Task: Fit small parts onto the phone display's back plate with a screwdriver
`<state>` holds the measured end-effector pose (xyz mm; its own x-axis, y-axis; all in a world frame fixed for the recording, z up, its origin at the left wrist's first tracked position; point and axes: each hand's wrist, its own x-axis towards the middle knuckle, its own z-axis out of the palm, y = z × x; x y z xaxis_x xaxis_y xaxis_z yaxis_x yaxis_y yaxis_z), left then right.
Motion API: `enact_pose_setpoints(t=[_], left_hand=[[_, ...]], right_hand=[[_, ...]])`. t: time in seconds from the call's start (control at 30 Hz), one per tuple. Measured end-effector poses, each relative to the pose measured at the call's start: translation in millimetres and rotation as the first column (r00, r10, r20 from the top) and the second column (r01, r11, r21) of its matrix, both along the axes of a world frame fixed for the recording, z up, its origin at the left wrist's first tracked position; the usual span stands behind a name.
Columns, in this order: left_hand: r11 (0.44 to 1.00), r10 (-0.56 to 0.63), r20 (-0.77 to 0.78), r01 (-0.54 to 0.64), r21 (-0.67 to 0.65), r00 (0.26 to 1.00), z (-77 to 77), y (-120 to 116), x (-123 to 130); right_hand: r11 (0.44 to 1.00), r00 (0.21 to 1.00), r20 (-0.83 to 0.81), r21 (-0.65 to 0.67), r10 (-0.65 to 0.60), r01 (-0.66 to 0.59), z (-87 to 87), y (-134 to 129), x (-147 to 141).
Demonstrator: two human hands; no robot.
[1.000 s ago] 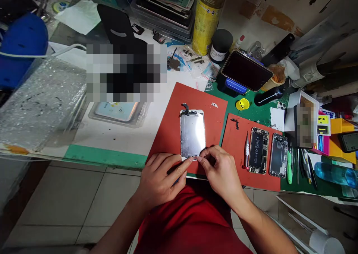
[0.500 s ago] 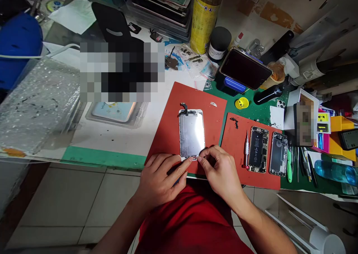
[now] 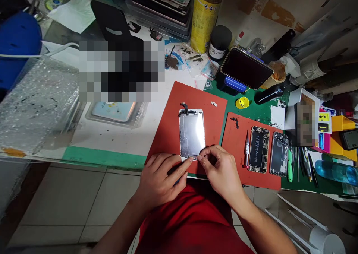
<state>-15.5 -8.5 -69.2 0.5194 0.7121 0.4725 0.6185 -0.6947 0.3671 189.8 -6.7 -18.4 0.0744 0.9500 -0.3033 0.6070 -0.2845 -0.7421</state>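
1. White on the left and green-matted on the right, the worktop (image 3: 130, 139) stands against a stained wall, with tiled floor (image 3: 64, 202) on its near side.
2. On the left red mat (image 3: 165, 123) lies a silver-backed screen panel (image 3: 191, 135), its long axis running near to far; a dark ribbon cable (image 3: 184, 106) sticks out at the far end, toward the left.
3. At the panel's near edge, the left hand (image 3: 163, 177) lies with fingers extended and the index fingertip touching; I cannot tell whether it grips anything.
4. The right hand (image 3: 220, 168) has thumb and index finger drawn together at the near right corner; whether they pinch a part is hidden.
5. On the right red mat (image 3: 232, 153), a screwdriver (image 3: 247, 149), an opened phone body (image 3: 258, 149) and a phone housing (image 3: 278, 153) lie roughly parallel, near to far.
6. Far off, a clear box (image 3: 162, 20) holds stacked dark slabs; on the left, a clear case (image 3: 137, 122) holds a pale blue panel (image 3: 114, 111). The small yellow tub (image 3: 242, 102) contains dark bits.
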Motion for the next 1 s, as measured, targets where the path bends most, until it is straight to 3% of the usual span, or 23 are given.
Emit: enact_pose_setpoints(t=[1.0], left_hand=[[0.999, -0.002, -0.023, 0.003, 0.04, 1.0, -0.5, 0.3, 0.7]], right_hand=[[0.995, 1.0, -0.022, 0.096, -0.022, 0.024, -2.4, -9.0, -2.2]])
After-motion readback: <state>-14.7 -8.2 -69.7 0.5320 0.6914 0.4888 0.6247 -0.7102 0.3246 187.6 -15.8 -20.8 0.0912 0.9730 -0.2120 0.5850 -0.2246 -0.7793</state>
